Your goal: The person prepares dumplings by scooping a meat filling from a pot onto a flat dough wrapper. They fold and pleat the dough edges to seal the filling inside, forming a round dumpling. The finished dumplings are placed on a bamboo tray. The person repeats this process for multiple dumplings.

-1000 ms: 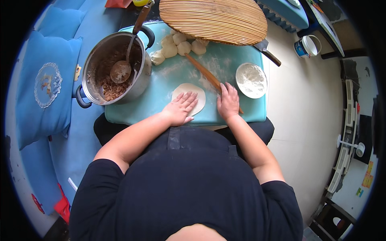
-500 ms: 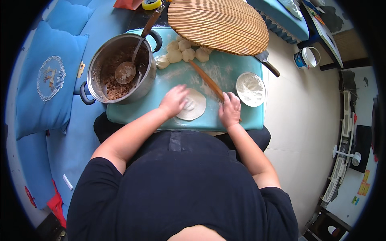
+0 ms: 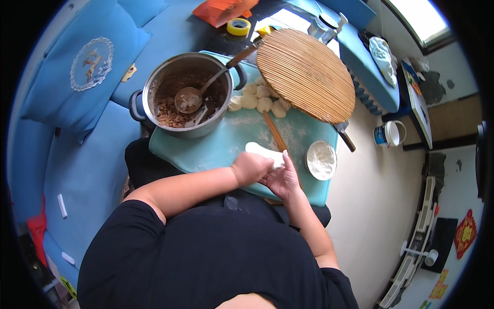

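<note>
Dough sheet (image 3: 261, 150) is flattened — gripped by the curled left hand (image 3: 251, 169); the right hand (image 3: 283, 180) is cupped, grip unclear — dough balls (image 3: 263, 104) left unrolled.

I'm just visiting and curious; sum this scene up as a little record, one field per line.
Left hand: fingers curled on a flat piece of dough
Right hand: palm turned up, at the dough's right end
Work surface: teal tabletop, dusted with white powder
Rolling pin: lying left of a white bowl of white powder
Left side: metal pot with brown crumbly filling and a ladle
Far side: dough balls, beside a slatted mat
</note>
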### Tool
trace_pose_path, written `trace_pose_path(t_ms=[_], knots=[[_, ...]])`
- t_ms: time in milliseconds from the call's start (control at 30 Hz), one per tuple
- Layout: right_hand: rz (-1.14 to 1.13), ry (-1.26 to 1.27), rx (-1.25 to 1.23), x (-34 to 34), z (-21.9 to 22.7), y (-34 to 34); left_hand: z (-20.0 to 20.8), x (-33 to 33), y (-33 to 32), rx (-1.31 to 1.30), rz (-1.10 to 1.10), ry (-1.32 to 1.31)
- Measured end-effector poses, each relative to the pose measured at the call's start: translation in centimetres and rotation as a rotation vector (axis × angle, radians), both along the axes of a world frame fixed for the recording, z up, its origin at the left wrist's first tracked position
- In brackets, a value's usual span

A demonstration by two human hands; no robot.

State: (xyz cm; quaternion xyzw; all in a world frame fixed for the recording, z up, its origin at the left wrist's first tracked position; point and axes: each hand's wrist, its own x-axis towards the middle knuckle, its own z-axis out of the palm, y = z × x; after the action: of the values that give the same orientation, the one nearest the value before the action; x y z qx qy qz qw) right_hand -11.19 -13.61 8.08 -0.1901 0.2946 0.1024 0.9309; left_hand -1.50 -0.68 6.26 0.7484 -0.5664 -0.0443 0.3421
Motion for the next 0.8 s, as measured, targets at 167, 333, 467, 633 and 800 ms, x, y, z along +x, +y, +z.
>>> trace_pose_path(t_ms=[167, 333, 467, 633, 800], knots=[[-0.177, -0.038, -0.239, 1.6, 0.6, 0.4, 3.3, -0.3, 2.6, -0.353, -0.106, 0.100], [-0.155, -0.228, -0.798, 5.6, 7.3, 4.0, 5.4, 2.7, 4.8, -0.563, 0.356, 1.119], [0.410, -0.580, -1.247, 9.6, 10.7, 8.3, 9.5, 7.9, 7.7, -0.775, 0.115, 2.003], [0.240, -0.804, -1.751, 16.2, 10.4, 9.5, 8.3, 12.5, 12.9, -1.296, -0.341, 2.157], [0.752, -0.520, -2.133, 22.9, 5.7, 9.8, 7.4, 18.7, 17.4, -1.355, -0.165, 1.939]])
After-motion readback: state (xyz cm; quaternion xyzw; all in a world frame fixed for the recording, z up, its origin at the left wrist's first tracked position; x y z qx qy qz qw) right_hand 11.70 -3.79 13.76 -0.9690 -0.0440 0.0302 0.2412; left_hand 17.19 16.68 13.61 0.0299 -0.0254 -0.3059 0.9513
